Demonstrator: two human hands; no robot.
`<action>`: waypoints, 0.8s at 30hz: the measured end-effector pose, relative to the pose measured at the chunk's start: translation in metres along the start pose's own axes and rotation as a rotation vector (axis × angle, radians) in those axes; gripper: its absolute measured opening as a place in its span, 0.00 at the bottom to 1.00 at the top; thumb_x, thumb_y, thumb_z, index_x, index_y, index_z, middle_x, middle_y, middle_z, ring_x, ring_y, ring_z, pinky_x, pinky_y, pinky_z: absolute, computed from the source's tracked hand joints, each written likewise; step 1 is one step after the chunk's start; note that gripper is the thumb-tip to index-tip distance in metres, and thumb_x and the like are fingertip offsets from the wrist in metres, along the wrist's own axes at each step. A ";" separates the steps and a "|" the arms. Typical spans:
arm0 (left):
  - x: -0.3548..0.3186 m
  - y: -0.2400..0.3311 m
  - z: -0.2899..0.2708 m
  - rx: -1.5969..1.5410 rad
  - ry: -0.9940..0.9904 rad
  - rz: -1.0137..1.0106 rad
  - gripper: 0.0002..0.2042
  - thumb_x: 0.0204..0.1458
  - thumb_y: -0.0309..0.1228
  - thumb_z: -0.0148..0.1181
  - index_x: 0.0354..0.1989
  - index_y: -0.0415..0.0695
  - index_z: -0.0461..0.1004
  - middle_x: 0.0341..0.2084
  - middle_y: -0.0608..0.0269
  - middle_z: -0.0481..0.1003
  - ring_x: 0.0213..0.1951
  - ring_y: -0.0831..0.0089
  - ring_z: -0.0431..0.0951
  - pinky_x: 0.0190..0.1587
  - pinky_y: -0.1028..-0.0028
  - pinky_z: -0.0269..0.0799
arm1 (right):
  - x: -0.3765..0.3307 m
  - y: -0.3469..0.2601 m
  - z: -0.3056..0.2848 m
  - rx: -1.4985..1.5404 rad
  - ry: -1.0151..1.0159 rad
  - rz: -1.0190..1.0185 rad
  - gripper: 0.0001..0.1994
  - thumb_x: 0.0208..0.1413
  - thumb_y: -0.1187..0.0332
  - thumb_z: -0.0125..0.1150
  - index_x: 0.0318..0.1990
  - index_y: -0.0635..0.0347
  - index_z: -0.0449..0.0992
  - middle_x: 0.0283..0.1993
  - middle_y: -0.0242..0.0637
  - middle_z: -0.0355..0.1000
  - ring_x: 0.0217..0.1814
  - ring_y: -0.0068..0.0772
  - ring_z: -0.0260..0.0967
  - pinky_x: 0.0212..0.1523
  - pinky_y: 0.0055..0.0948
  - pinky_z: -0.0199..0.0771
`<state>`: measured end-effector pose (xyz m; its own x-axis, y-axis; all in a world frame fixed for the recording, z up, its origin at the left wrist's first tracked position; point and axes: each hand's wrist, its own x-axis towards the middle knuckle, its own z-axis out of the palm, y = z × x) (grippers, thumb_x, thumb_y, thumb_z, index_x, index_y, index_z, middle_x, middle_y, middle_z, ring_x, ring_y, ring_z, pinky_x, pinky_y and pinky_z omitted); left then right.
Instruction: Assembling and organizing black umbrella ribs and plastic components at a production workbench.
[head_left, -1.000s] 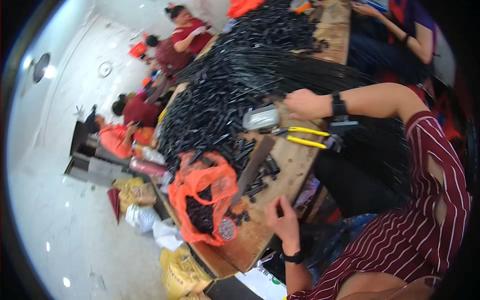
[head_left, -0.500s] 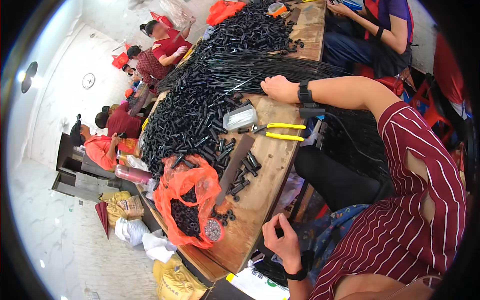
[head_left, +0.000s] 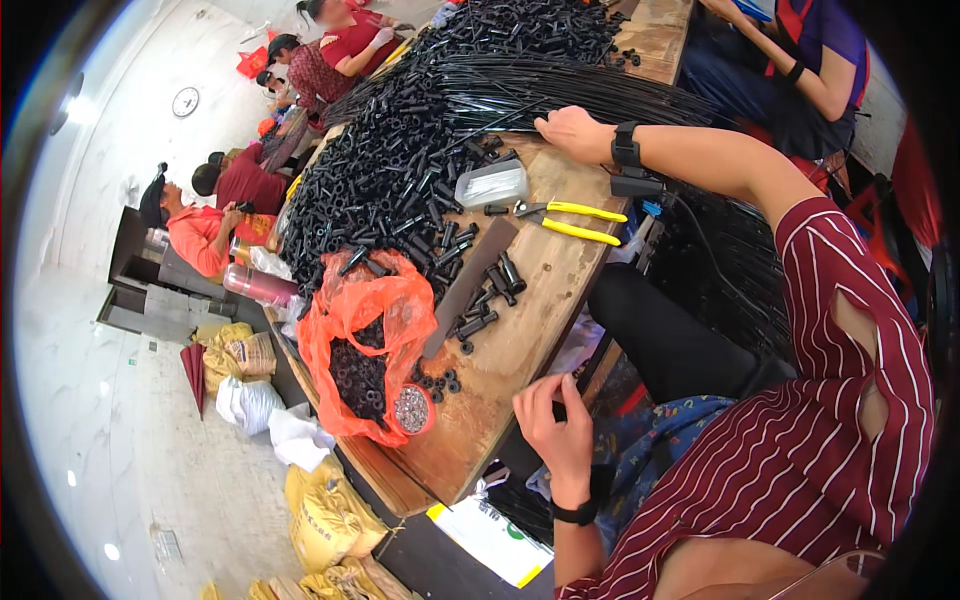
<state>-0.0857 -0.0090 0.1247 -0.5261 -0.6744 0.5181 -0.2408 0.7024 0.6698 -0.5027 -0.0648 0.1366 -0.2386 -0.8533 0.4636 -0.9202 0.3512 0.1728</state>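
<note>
My right hand (head_left: 575, 134) is closed at the near edge of a bundle of long thin black rods (head_left: 580, 88). Its fingertips are turned away, so what they grip is hidden. My left hand (head_left: 556, 425) is raised beside the table's near edge, thumb and fingers curled together. Anything pinched there is too small to make out. Between the hands lie cutting pliers (head_left: 575, 222) with yellow handles, a clear plastic box (head_left: 492, 185) of thin white pieces, a flat dark bar (head_left: 470, 285) and several loose black bolt-like parts (head_left: 488, 298).
A large heap of black parts (head_left: 385, 170) covers the table (head_left: 515, 345). An orange plastic bag (head_left: 400, 310) holds small black rings, beside a red tub (head_left: 411, 409) of small shiny pieces. A co-worker (head_left: 800, 70) sits at upper right; others work across the table. Yellow sacks (head_left: 325, 515) stand on the floor.
The view has shifted, so the table and its contents sit slightly higher in the picture. My left hand has risen a little, its fingers still curled. My right hand stays by the rods.
</note>
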 end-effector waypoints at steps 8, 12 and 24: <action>0.058 0.006 0.023 0.111 -0.003 0.226 0.06 0.45 0.20 0.61 0.33 0.39 0.75 0.36 0.56 0.74 0.47 0.53 0.70 0.51 0.60 0.64 | 0.022 0.001 -0.037 0.227 -0.214 0.122 0.10 0.35 0.70 0.59 0.24 0.70 0.76 0.28 0.50 0.75 0.31 0.48 0.76 0.32 0.40 0.76; 0.088 0.008 0.041 0.297 -0.091 0.380 0.11 0.46 0.23 0.61 0.40 0.40 0.75 0.44 0.55 0.73 0.58 0.49 0.64 0.62 0.51 0.54 | 0.028 0.012 -0.052 0.431 -0.520 0.254 0.10 0.36 0.69 0.55 0.22 0.69 0.76 0.24 0.49 0.74 0.23 0.44 0.74 0.25 0.38 0.75; 0.097 -0.030 0.051 0.542 -0.205 0.278 0.17 0.53 0.34 0.57 0.46 0.34 0.72 0.53 0.50 0.69 0.63 0.40 0.54 0.64 0.42 0.40 | 0.024 0.024 -0.036 0.927 -0.596 0.370 0.08 0.37 0.68 0.59 0.17 0.63 0.76 0.17 0.38 0.74 0.17 0.32 0.73 0.19 0.32 0.72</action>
<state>-0.1706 -0.0840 0.1275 -0.7606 -0.4311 0.4854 -0.4230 0.8963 0.1332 -0.5195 -0.0628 0.1832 -0.4221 -0.8900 -0.1722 -0.5791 0.4109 -0.7041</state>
